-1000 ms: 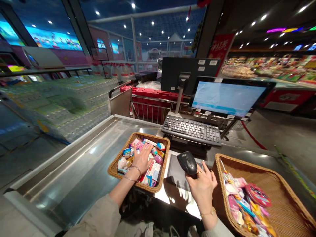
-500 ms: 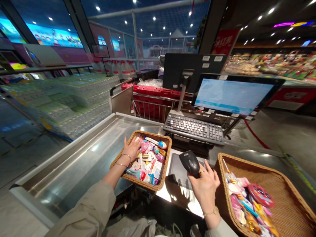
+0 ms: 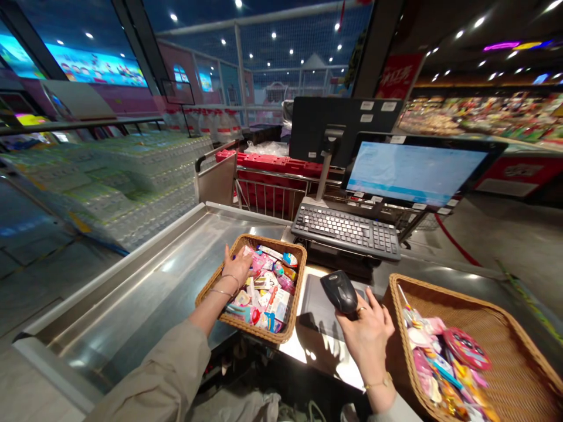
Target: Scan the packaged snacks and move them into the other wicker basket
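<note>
My left hand (image 3: 237, 271) reaches into the smaller wicker basket (image 3: 300, 281) from its left side. Its fingers are apart and rest among small, colourful packaged sweets and toys (image 3: 268, 287); some fingertips are hard to see against the packets. A black handheld barcode scanner (image 3: 338, 291) sits in my right hand (image 3: 367, 328), its head tilted toward the basket. Several fingers of that hand stretch out past the handle, which the hand mostly hides. Below the scanner lies a grey flat plate (image 3: 313, 305) on the counter.
At the right stands a larger wicker basket (image 3: 510, 334) with similar packets and a round red pack (image 3: 467, 348). A keyboard (image 3: 345, 230) and lit monitor (image 3: 416, 167) are behind the scanner. The metal counter (image 3: 145, 299) has a raised left edge, near stacked bottle packs (image 3: 132, 176).
My left hand has shifted slightly to the right and down over the packets, its thumb side now lower. My right hand and the scanner have barely moved.
</note>
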{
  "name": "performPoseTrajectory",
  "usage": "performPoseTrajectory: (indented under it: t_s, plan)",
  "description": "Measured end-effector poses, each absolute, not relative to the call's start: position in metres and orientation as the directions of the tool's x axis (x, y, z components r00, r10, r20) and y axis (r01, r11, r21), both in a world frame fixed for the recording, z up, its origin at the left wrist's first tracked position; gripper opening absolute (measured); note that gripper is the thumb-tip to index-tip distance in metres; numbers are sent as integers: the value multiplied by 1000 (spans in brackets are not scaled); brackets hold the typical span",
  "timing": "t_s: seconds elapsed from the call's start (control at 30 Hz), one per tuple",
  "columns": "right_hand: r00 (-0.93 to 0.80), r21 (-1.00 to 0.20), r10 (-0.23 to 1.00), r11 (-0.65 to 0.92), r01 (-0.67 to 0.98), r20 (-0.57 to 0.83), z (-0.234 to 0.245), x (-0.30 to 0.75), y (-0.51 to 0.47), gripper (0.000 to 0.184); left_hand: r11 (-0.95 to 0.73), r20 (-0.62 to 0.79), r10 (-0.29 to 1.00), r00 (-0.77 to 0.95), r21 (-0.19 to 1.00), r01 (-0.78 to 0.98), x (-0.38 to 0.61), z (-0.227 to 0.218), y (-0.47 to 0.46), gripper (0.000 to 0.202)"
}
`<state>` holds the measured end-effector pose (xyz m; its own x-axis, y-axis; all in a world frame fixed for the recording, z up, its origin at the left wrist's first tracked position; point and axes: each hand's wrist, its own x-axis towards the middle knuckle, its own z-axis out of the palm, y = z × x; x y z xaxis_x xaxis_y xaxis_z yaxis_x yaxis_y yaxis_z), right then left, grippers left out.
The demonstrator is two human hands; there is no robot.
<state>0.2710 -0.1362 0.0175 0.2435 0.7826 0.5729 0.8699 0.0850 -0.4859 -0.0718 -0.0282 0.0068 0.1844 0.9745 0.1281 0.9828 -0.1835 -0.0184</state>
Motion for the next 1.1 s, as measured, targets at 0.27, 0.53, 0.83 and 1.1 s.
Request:
performPoseTrajectory:
  t_s: [0.27,0.53,0.83,1.1]
  plan:
    - [227,-462,778,91,882,585,15,273,-138,25,-114,177,979,97,90,989,-54,25,-26,23]
    - [241,-455,775,67,888,584,12,276,-142,25,119,256,953,-160,166,979,-54,24,-15,25]
    - [243,-442,771,55,895,588,12,283,-145,26,190,354,910,-217,110,976,-54,12,-16,29]
    - [248,-449,789,40,892,562,10,287,-147,28,-248,208,947,244,-10,969,-55,-5,-15,26]
